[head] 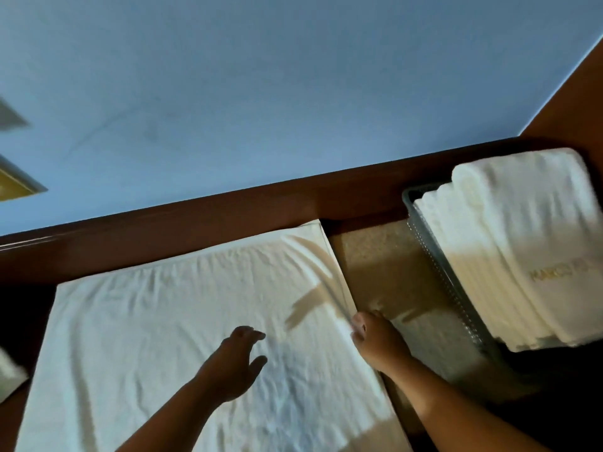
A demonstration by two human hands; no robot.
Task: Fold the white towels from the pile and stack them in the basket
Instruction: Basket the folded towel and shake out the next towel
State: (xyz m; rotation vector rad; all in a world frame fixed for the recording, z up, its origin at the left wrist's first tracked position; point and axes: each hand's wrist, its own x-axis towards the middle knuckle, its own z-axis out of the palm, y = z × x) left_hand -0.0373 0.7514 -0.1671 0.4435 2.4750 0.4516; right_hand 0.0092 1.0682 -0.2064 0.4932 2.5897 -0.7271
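Blue-grey wall [228, 93] fills the upper field, bounded below by a dark brown wooden rail [228, 216]. Work surface: beige speckled top [375, 256], partly in shadow.

Item 1. Spread towel [146, 321], white, lies flat and open on the surface directly below the rail. Light creases run across it. Its right edge shows a doubled hem.

Item 2. Left hand [235, 363] is over the middle of the spread towel, palm down, fingers straight and thumb held apart. Whether the palm presses the cloth or hovers just above it cannot be told.

Item 3. Right hand [375, 340] is at the right edge of the spread towel, fingers curled in and pinching the hem. Motion blur obscures the fingertips.

Item 4. Basket [447, 275], grey with perforated walls, stands to the right of the spread towel, apart from it, with bare surface between. It holds folded towels [522, 239], white, stacked well above the rim. The top one carries gold lettering [554, 272], partly cut off and not fully legible.

Item 5. White cloth [9, 373] shows at the frame edge left of the spread towel, too little of it visible to identify. Two framed objects [16, 181] hang on the wall, above and left of the spread towel.
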